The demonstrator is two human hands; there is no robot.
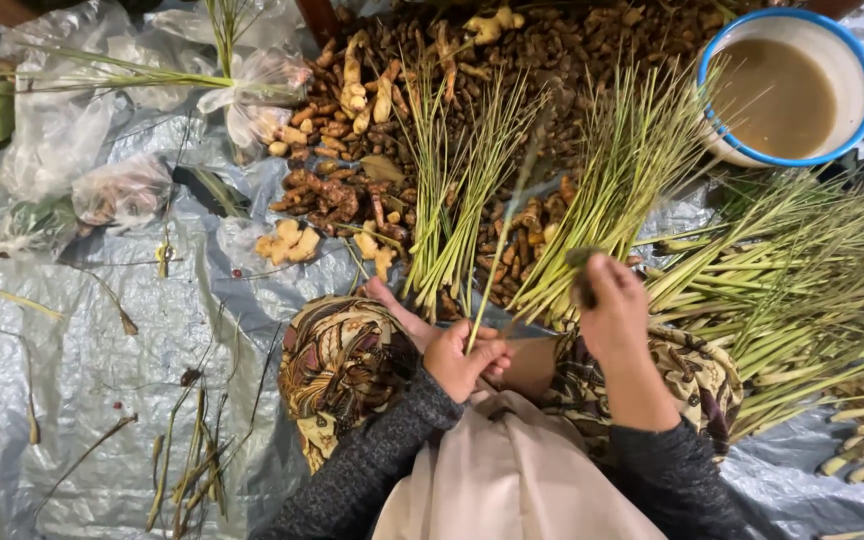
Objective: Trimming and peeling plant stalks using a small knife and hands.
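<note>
The left hand (464, 357) has its fingers clamped on the base of a single lemongrass stalk (505, 235), which slants up from the lap over the bundles of lemongrass (602, 190). Just right of that stalk, the right hand (612, 305) is closed on a small dark object; I cannot tell what. Beyond the stalk lies a heap of brown roots (552, 50), and far right of it a blue-rimmed bowl (857, 60) of murky liquid.

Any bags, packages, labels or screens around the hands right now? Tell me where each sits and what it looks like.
Clear plastic bag: top centre-left, crumpled, tied around green stalks.
Clear plastic bag: left, small, crumpled, something dark inside.
Clear plastic bag: far left, small, greenish contents.
Clear plastic bag: upper left, large, crumpled, see-through.
Labels, signs, screens: none in view.
</note>
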